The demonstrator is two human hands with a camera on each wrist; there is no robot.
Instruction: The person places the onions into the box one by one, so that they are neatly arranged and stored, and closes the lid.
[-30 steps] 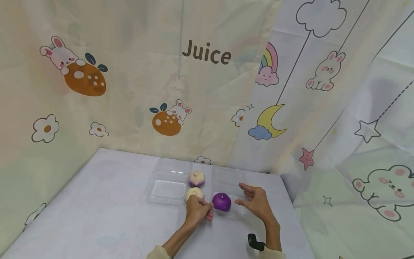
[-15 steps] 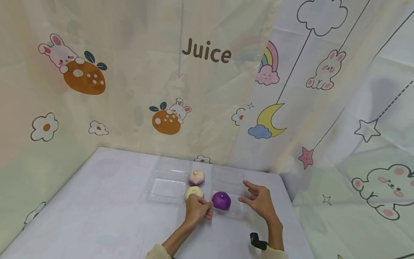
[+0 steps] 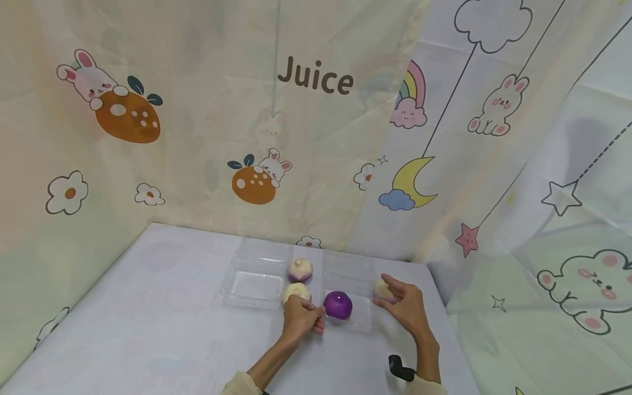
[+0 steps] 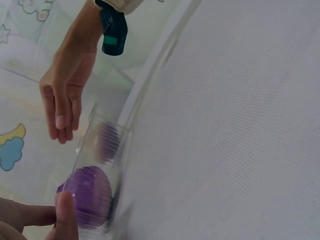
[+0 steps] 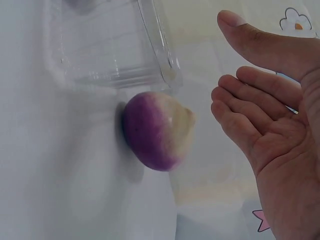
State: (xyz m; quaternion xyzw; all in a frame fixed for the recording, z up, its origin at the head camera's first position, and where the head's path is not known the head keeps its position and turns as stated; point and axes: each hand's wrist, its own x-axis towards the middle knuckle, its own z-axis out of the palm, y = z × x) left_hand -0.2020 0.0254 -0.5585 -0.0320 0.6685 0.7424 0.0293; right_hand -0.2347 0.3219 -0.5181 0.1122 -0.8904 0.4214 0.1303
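Observation:
My left hand [image 3: 302,318] pinches the near left corner of the right-hand clear plastic container [image 3: 362,322] between thumb and finger. Inside that container sits a purple round vegetable [image 3: 338,305], and its kind is unclear. My right hand [image 3: 406,305] hovers with fingers and thumb apart, beside a purple-and-white turnip [image 3: 383,292]. In the right wrist view this turnip [image 5: 156,131] stands on the table just outside the container, and a gap separates it from the fingers. Two more turnips stand between the containers: one far [image 3: 300,270], one near [image 3: 296,292], partly hidden by my left hand.
A second clear plastic container [image 3: 254,288], lid spread back, lies to the left of the turnips. The white table [image 3: 163,318] meets printed curtains [image 3: 197,137] at its back and right edges.
My right hand has drawn away to the right from the container, and the turnip behind its fingers has come into view. The left hand keeps its hold on the container corner.

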